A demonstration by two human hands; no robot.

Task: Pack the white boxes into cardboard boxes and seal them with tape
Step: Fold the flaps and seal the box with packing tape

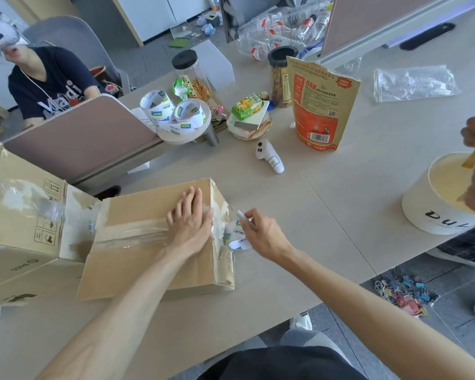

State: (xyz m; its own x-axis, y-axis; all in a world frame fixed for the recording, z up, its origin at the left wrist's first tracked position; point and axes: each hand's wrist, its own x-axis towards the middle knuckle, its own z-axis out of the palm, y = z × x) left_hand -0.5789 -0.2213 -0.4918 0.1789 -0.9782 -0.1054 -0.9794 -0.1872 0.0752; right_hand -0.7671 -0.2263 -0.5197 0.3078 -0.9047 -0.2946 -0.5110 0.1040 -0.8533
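Observation:
A closed cardboard box (137, 259) lies on the table in front of me, with a strip of clear tape (132, 237) running along its top seam. My left hand (191, 219) presses flat on the tape near the box's right edge, fingers straight. My right hand (261, 233) is just right of the box and grips a thin white pen-like tool (242, 215). A tape roll (236, 237) stands on the table against the box's right side, under that hand. No white boxes are visible.
A second, larger taped cardboard box (19, 229) stands at left. Spare tape rolls (176, 116), snack jars, an orange pouch (321, 105) and a white controller (269, 157) sit behind. A white bucket (436, 209) with another person's hands is at right. A seated person is at far left.

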